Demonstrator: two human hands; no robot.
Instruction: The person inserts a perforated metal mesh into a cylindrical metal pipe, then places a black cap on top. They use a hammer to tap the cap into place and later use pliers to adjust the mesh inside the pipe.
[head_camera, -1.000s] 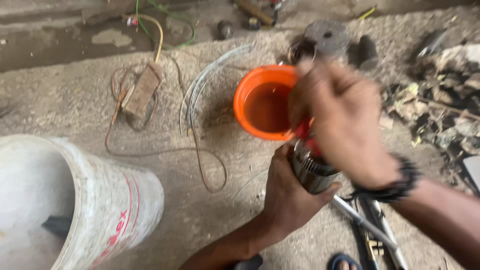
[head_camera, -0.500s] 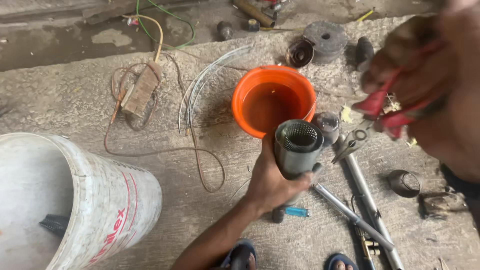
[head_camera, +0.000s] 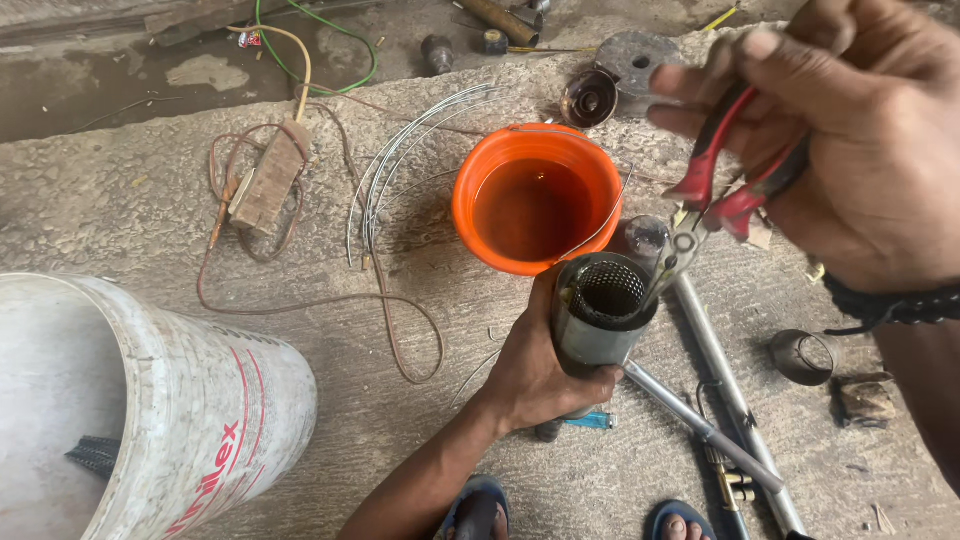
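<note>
The metal cylinder, a dull grey tube with a perforated mesh screen at its open top, stood upright near the middle of the view, and the left hand was wrapped tight around its lower body, fingers pressed closed on it. Above and to the right of the cylinder, the right hand clenched the red handles of a pair of pliers, whose thin metal nose pointed down to the cylinder's rim; whether the tip touched the mesh could not be told. Just behind the cylinder, almost against it, sat an orange bucket holding brownish liquid, its wire handle hanging over the near side. Leaning past the cylinder's right side, two long metal rods lay on the concrete floor, and a small blue lighter lay at the cylinder's base. Further right of the cylinder lay a short metal ring. Left of the cylinder, loops of thin grey wire and a reddish cable trailed across the floor to a small wooden block. Far left of the cylinder, a large white plastic bucket lay tilted, with red lettering slanting along its side. Behind the orange bucket, away from the cylinder, rested a round metal flange and a dark cup-shaped part.
</note>
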